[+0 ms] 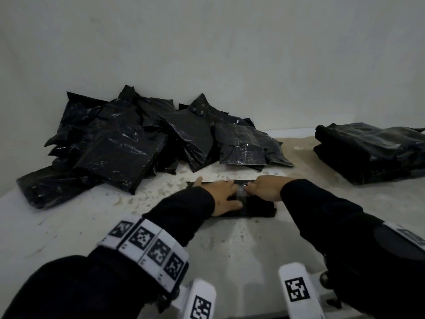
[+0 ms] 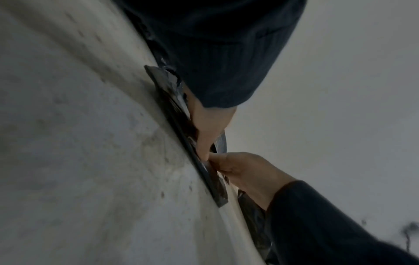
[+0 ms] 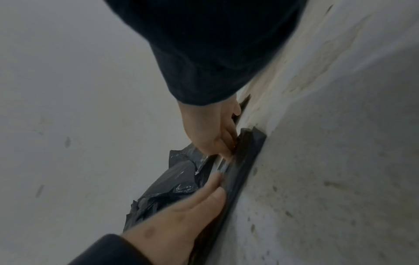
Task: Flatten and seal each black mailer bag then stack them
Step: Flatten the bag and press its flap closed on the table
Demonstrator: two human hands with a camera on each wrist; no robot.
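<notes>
Mailer bag [image 1: 253,209] flat under left hand [image 1: 224,196], right hand [image 1: 268,187] pinching flap

A pale, speckled table [image 1: 241,245] fills the lower half of the frame. At centre left lies a loose heap of black mailer bags [image 1: 128,143]. At the right edge sits a neater stack of bags [image 1: 372,153]. In the middle, one flat black mailer bag [image 1: 255,209] lies on the surface.

Head view looks down from above; both wrist views skim close along the mailer bag [image 1: 250,207].
</notes>
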